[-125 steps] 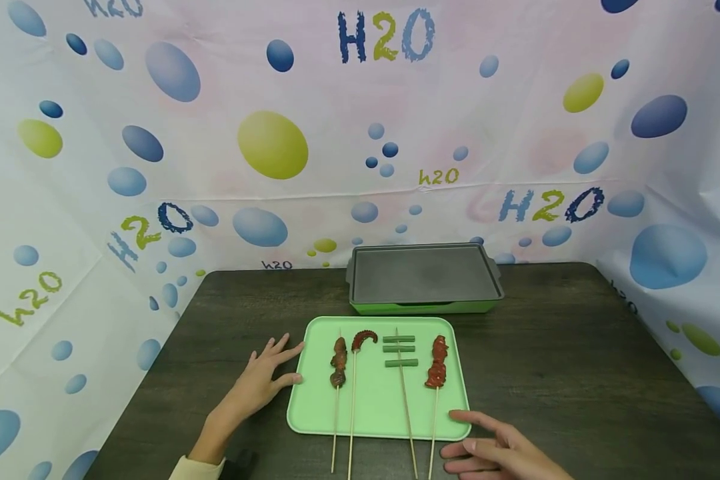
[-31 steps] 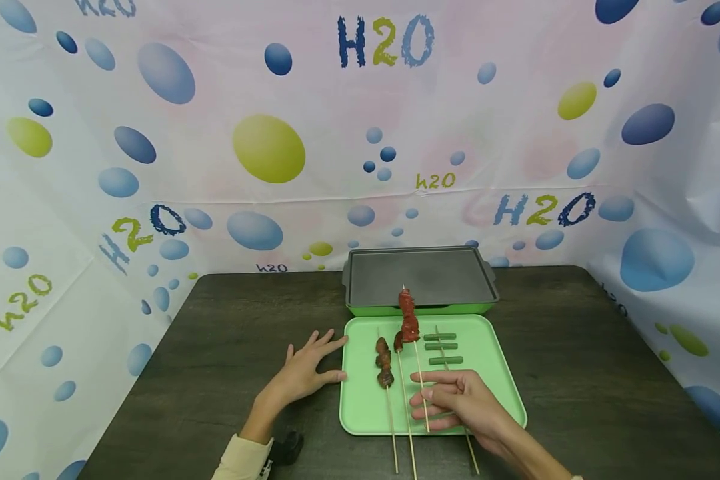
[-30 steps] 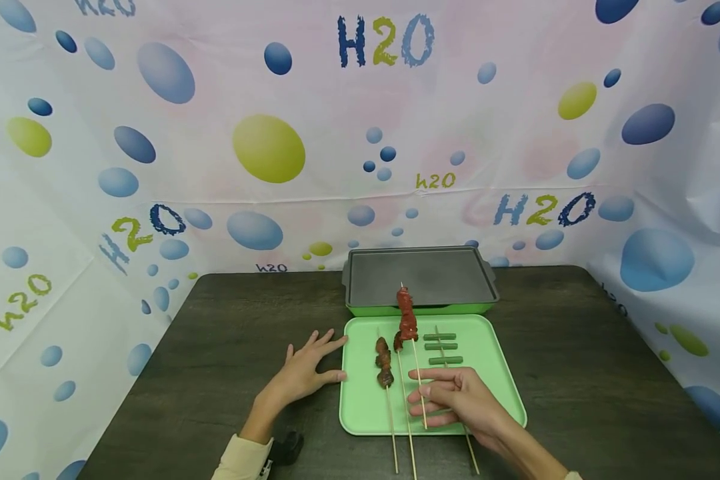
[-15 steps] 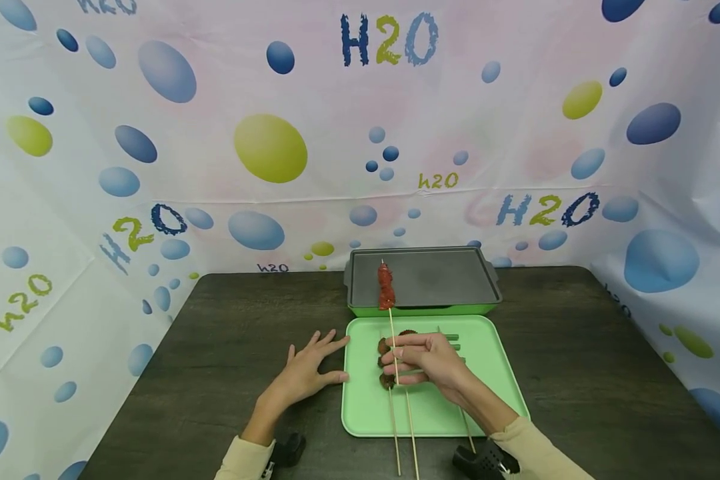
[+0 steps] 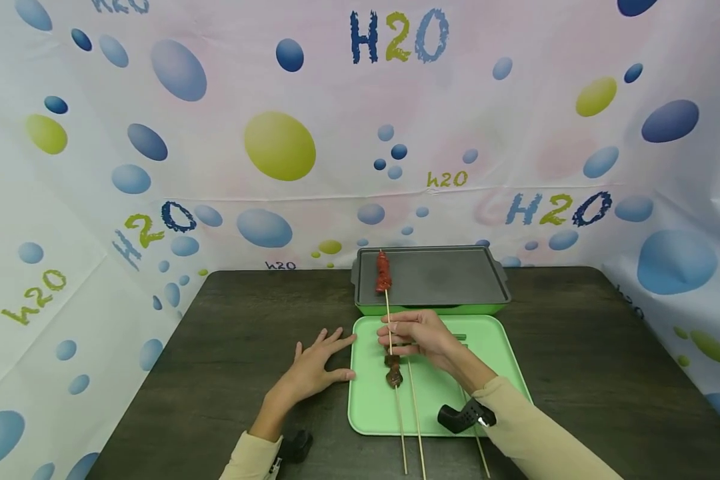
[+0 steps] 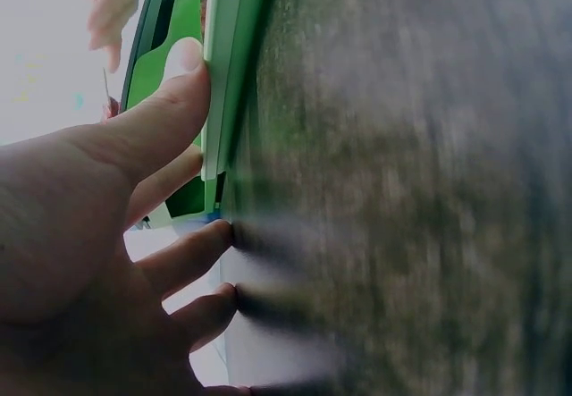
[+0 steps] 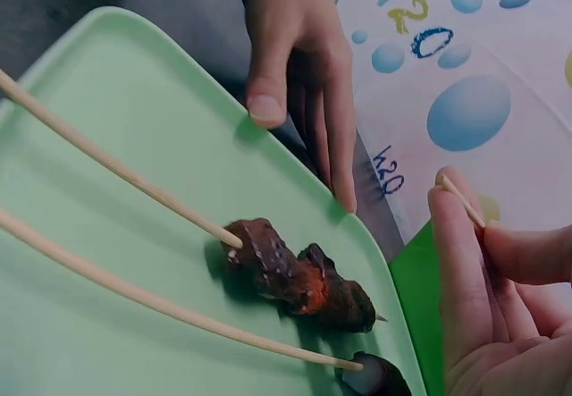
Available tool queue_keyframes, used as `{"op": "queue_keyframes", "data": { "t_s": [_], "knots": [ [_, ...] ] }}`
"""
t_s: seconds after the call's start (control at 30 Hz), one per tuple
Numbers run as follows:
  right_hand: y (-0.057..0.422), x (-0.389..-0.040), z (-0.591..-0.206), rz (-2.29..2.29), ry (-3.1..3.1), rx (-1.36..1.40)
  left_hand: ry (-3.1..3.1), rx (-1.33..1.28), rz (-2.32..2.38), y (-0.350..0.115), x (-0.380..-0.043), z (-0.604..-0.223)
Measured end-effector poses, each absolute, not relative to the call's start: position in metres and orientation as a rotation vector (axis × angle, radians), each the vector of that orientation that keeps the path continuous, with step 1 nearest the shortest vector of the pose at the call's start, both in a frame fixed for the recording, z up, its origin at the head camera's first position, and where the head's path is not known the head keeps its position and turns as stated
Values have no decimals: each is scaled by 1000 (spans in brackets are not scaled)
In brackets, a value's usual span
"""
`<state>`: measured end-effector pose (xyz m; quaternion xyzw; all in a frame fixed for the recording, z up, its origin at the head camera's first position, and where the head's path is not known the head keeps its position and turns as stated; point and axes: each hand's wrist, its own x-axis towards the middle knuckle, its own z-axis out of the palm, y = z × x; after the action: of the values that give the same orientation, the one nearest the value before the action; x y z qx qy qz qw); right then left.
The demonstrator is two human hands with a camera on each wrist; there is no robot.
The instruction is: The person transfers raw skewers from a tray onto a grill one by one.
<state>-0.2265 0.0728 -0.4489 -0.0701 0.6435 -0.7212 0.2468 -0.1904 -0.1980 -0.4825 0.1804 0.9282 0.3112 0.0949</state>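
My right hand (image 5: 423, 337) pinches the stick of a red meat skewer (image 5: 383, 272) between thumb and fingers. Its meat end overlaps the left part of the dark grill plate (image 5: 450, 273). My left hand (image 5: 312, 365) has fingers spread, with thumb and forefinger at the left rim of a light green tray (image 5: 366, 413). In the right wrist view, a brown meat skewer (image 7: 304, 275) lies on the tray beside a skewer with a dark curled tentacle (image 7: 382, 380). A skewer of green bean pieces (image 5: 459, 337) is mostly hidden behind my right hand and forearm.
The grill has a green base (image 5: 432, 310) and stands right behind the tray, against the patterned backdrop (image 5: 312, 87). Skewer sticks (image 5: 420, 433) jut past the tray's front edge over the dark wooden table (image 5: 576, 360).
My right hand has lifted the red meat skewer from the tray and carried it left and forward to the grill plate. The tray has slid right, my left hand following at its rim.
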Motion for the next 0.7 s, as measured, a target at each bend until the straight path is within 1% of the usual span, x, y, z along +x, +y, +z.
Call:
{"op": "queue_keyframes", "data": {
  "t_s": [0.37, 0.7],
  "knots": [
    [65, -246, -453, -1999, 1701, -96, 2743, 531, 934, -199, -191, -481],
    [59, -251, -448, -2015, 1706, -48, 2738, 547, 966, -199, -190, -481]
  ]
}}
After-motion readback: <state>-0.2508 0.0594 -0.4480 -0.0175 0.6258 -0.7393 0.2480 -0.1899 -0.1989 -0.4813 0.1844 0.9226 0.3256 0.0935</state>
